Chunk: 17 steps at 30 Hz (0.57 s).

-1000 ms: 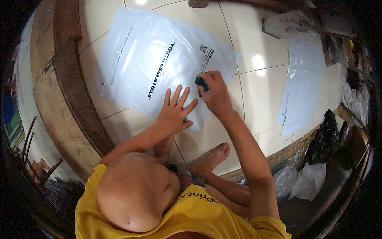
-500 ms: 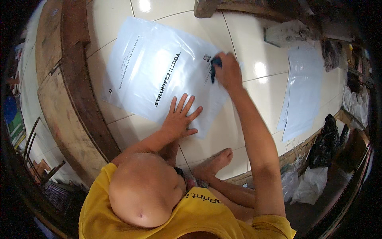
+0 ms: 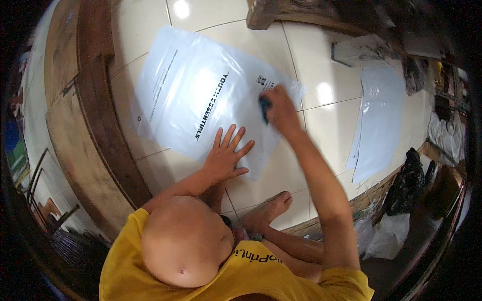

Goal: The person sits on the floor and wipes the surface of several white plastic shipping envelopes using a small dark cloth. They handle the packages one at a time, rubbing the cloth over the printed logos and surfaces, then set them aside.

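Observation:
A white translucent plastic bag (image 3: 186, 90) with black print lies flat on the tiled floor in front of me. My left hand (image 3: 226, 155) rests on its near edge, palm down with the fingers spread. Over the bag's right part, below a small printed square code, my right hand (image 3: 280, 111) is closed on a dark cloth (image 3: 265, 107) pressed against the plastic. Motion blurs that hand a little, and the fingers hide part of the cloth.
Along the left runs a wooden bench (image 3: 93, 115). More white plastic bags (image 3: 379, 125) lie stacked on the floor at the right. A grey block (image 3: 359, 50) and a wooden leg (image 3: 260, 14) stand at the far side. Black and clear plastic bags (image 3: 404, 185) crowd the lower right.
My right hand has moved the dark cloth nearer to me and slightly left across the bag, uncovering the small print. My left hand stays spread on the bag.

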### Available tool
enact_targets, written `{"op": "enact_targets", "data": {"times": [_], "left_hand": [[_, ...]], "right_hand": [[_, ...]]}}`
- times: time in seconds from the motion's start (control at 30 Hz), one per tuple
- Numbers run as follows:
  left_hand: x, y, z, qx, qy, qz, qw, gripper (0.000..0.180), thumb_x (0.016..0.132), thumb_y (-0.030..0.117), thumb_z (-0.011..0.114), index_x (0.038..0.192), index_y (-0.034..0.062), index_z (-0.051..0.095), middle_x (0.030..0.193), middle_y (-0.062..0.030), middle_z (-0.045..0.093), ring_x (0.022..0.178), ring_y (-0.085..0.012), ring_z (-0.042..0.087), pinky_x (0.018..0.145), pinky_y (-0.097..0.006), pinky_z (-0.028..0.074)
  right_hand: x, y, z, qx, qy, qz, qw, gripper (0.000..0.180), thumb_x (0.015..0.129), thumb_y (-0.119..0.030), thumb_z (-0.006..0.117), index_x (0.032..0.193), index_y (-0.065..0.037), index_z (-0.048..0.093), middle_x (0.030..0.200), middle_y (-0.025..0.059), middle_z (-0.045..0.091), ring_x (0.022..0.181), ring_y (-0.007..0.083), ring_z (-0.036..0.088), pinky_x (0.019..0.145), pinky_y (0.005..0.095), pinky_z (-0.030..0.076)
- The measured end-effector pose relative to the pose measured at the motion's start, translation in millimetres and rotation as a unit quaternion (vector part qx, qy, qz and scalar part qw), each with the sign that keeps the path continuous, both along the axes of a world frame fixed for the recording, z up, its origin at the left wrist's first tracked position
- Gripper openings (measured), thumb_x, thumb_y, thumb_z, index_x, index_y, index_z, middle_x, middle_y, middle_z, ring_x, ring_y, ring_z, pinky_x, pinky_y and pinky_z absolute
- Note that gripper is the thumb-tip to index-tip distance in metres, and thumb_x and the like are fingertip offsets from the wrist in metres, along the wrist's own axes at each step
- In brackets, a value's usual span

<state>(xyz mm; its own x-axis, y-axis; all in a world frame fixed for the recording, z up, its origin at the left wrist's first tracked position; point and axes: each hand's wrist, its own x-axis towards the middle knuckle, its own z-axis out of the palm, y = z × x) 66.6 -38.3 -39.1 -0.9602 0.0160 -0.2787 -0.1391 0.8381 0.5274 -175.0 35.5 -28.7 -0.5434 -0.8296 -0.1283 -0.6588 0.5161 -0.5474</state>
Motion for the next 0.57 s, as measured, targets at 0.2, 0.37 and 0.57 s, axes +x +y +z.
{"op": "enact_targets", "data": {"times": [0.2,0.37,0.57], "left_hand": [[4,2,1,0.004,-0.007,-0.013,1.000,0.089,0.079,0.064,0.069,0.152,0.0233,0.040,0.163,-0.0214,0.018,0.150,-0.0462,0.010,0.116,-0.070,0.008],[1,0,2,0.001,-0.001,-0.018,1.000,0.090,0.078,0.064,0.070,0.152,0.0232,0.040,0.162,-0.0217,0.019,0.150,-0.0458,0.010,0.117,-0.068,0.007],[9,2,-2,0.013,0.020,0.001,1.000,0.091,0.077,0.062,0.071,0.152,0.0229,0.039,0.163,-0.0213,0.019,0.151,-0.0448,0.009,0.117,-0.068,0.006]], "right_hand": [[-7,-3,-16,-0.051,0.087,-0.035,0.994,0.027,0.074,0.008,0.061,0.097,-0.006,0.066,0.095,0.0178,0.057,0.094,0.0391,0.060,0.086,0.0459,0.050],[-54,-22,17,0.035,0.056,-0.037,0.997,0.030,0.075,0.008,0.062,0.101,-0.005,0.067,0.100,0.0174,0.058,0.096,0.0381,0.061,0.087,0.0428,0.051],[28,18,-6,-0.053,0.027,0.076,0.995,0.027,0.072,0.004,0.066,0.098,-0.004,0.068,0.108,0.0171,0.062,0.104,0.0382,0.059,0.097,0.0456,0.048]]}}
